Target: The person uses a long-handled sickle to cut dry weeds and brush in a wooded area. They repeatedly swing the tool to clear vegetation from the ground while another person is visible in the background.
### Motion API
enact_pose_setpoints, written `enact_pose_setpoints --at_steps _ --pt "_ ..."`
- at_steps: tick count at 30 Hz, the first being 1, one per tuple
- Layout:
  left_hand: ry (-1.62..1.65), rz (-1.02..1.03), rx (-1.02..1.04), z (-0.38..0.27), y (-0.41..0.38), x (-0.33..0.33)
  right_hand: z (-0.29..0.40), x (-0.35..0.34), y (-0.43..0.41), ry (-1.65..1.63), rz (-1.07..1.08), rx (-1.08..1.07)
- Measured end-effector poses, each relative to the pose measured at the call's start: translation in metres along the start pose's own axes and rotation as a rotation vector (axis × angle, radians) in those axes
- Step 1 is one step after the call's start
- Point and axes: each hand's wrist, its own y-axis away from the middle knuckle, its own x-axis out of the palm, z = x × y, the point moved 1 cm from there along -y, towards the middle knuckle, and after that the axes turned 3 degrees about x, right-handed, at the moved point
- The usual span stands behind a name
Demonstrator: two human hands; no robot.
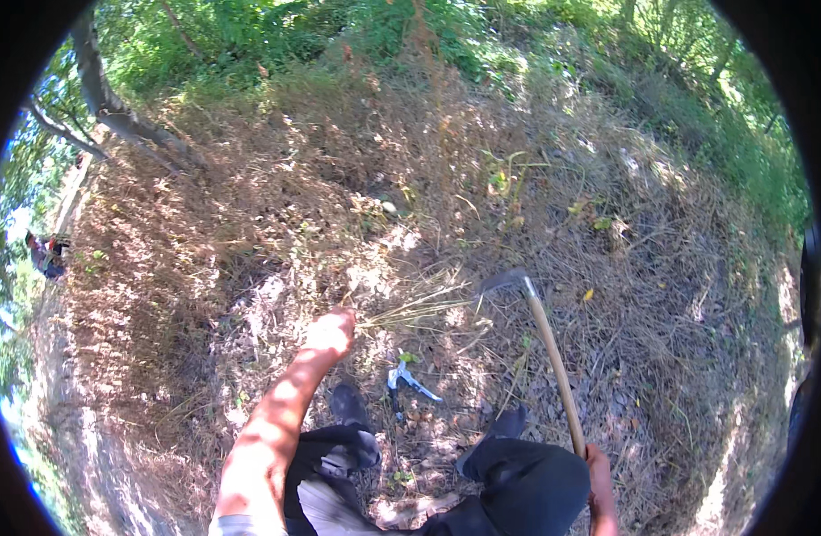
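Observation:
A bunch of dry grass stalks (417, 307) is gripped in my left hand (331, 331), its stems fanning out to the right. My right hand (599, 469) is closed around the lower part of the wooden handle (555, 355) of a long-handled sickle. The sickle's metal blade (504, 280) points left, close to the stalk tips; whether it touches them I cannot tell. Between my feet and below the stalks, metal hand pruners (408, 384) lie on the ground with their handles spread.
Dry brown weeds (183, 268) cover the slope ahead and to the left. Cut straw and leaf litter (652, 321) lie on the right. A tree trunk (116, 107) leans at upper left, with green brush (410, 40) beyond. Another person (47, 254) is far left.

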Motion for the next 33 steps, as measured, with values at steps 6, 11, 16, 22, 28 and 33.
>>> enact_pose_setpoints --at_steps 6,11,16,22,28,33 --pt "0.072 -0.318 0.133 0.034 0.005 0.022 0.153 -0.012 -0.042 0.304 -0.044 -0.385" --pt "0.157 -0.376 0.161 0.023 -0.004 0.010 0.229 0.015 -0.093 0.384 -0.033 -0.472" --pt "0.894 -0.399 0.110 0.026 -0.023 0.021 0.246 0.091 -0.135 0.234 0.040 -0.517" --pt "0.218 -0.409 0.512 0.062 -0.047 0.044 0.308 0.145 -0.104 -0.515 0.695 0.144" --pt "-0.042 -0.306 0.291 0.017 -0.064 0.014 0.291 0.128 -0.104 -0.037 0.647 -0.184" --pt "0.059 -0.114 0.177 0.012 -0.106 0.015 0.308 0.123 -0.104 0.361 0.551 -0.278"
